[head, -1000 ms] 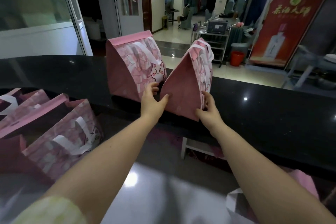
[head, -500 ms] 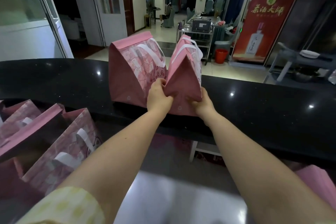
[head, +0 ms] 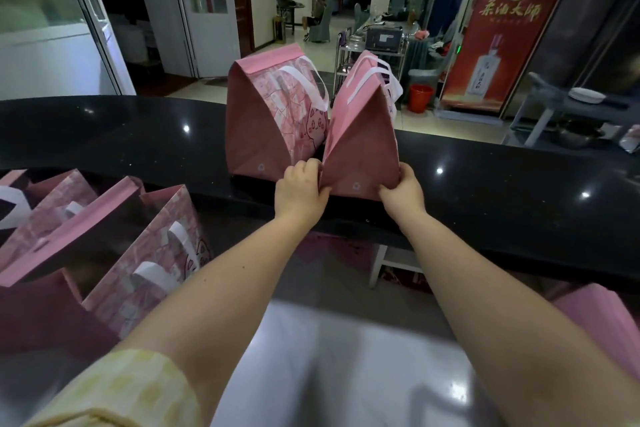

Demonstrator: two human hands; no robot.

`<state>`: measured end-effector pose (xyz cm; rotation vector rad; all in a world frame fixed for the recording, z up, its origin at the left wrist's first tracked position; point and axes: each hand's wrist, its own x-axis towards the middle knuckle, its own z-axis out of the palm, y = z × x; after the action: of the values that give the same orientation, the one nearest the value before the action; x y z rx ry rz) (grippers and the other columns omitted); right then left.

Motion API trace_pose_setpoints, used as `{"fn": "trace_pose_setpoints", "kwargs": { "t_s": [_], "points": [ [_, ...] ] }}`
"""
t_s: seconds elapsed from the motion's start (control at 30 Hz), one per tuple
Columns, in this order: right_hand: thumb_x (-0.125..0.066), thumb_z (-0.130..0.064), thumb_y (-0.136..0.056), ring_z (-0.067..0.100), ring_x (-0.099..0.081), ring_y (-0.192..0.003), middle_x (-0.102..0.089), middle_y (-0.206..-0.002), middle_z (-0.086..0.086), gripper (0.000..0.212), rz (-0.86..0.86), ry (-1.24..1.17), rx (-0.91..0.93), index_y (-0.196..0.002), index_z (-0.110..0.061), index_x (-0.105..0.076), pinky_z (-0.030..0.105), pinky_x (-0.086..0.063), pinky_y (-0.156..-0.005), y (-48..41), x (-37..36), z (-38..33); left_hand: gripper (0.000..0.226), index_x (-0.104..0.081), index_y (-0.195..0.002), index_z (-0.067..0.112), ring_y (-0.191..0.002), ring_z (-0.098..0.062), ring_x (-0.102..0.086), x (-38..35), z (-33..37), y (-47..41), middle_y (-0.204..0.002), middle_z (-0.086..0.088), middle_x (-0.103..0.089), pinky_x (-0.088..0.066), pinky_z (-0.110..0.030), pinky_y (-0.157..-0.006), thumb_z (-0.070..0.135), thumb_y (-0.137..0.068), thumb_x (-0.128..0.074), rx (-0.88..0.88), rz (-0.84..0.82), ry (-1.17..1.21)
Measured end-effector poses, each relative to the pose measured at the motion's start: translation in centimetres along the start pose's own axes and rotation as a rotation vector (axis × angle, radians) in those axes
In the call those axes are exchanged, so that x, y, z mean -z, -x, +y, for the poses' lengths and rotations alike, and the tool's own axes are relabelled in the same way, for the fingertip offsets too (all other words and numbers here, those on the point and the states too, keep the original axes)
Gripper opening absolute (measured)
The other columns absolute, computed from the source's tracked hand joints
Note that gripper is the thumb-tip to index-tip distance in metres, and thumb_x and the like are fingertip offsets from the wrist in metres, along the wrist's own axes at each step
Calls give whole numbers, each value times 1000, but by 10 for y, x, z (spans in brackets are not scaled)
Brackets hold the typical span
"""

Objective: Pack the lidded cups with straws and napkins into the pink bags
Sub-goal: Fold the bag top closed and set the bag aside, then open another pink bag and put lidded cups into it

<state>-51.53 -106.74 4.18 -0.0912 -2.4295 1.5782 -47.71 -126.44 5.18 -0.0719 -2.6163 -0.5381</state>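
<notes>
1. We're looking across a glossy black counter (head: 138, 135), ceiling lights glinting off it.
2. Beyond it: a red banner (head: 502, 28) at the right, a red bucket (head: 420, 97) on the floor and a metal cart (head: 377, 45) behind the bags.
3. Down at our left, a cluster of open bags (head: 152, 253) stands below the counter's edge, white handles flopped over, tops gaping; what is inside we cannot tell.
4. At the lower right, a pink sheet (head: 606, 322) pokes in at the frame edge.
5. Two pink bags stand on the counter with tops folded shut. The left bag (head: 263, 121) shows its cat face, and the right bag (head: 363, 149) is touching it at the base, near the counter's front edge.
6. Nothing blocks our arms; a yellow sleeve (head: 114, 388) shows at the bottom.
7. Left hand (head: 299, 189): fingers curled, pinching the right bag's lower left corner, knuckles against the left bag.
8. Right hand (head: 403, 189): fingers curled round the same bag's lower right corner, gripping it.
</notes>
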Motion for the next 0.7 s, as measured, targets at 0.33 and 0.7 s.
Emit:
{"fn": "trace_pose_setpoints", "kwargs": {
  "t_s": [0.33,0.7],
  "points": [
    [-73,-16,-82,6,-58,-91,-57,-105,-7,39,175,41,189,-111,-30,-50,16,-42,-66,69,45,-33,34,-53,-123,20,-109,-27,-51,32,51,29,-117,-2,-57,-38,-42,-90,33,-91,-54,-484,-54,-155],
    [-65,-3,-83,10,-55,-100,-60,-106,-9,32,449,492,233,-109,-21,-63,23,-45,-87,194,183,1,29,-54,-122,22,-116,-26,-48,15,189,87,-117,-1,-59,-31,-47,-102,30,-95,-50,-983,-122,-160]
  ]
}}
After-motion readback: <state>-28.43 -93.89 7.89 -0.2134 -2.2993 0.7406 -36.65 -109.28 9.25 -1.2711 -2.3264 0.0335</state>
